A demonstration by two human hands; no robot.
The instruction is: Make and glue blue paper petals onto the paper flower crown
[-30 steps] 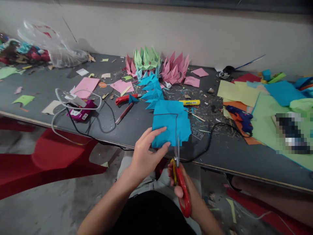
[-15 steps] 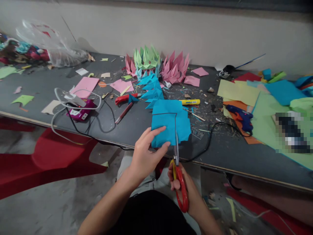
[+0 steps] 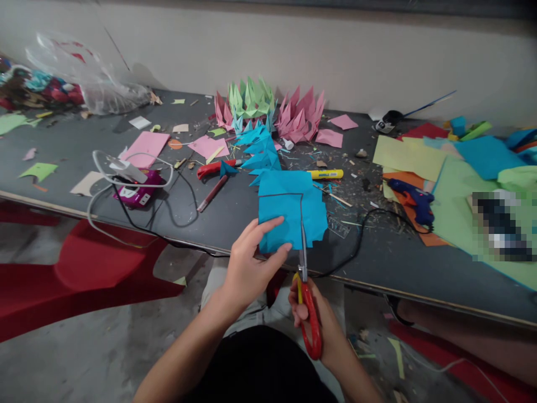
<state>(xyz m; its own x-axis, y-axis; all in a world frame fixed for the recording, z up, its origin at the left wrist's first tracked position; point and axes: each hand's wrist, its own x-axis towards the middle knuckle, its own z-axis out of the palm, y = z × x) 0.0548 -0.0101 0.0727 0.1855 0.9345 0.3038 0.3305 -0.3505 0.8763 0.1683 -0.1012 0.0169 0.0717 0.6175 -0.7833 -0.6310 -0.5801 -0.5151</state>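
So leftmost there's the purple adapter (image 3: 140,193), then the left hand (image 3: 251,263), thumb and index a bit apart on top of the blue paper (image 3: 279,210) and keeping hold of its near left part; can't tell what the other fingers do underneath. Paper's over the front of the counter (image 3: 364,274), just on the near side of the blue spikes (image 3: 262,154). I'd guess it's light, floppy and easy to crease, so grab it flat, clear of the pen line. Roughly square, no obvious long axis, and the line's corner is on the far side. Next, the scissors (image 3: 308,296): probably stiff and solid, best held by the handles. Long axis runs away from the body, blades almost together on the paper, tips toward the wall. Right hand (image 3: 325,322) has its fingers curled round those handles. Way right, the glue gun (image 3: 415,204).
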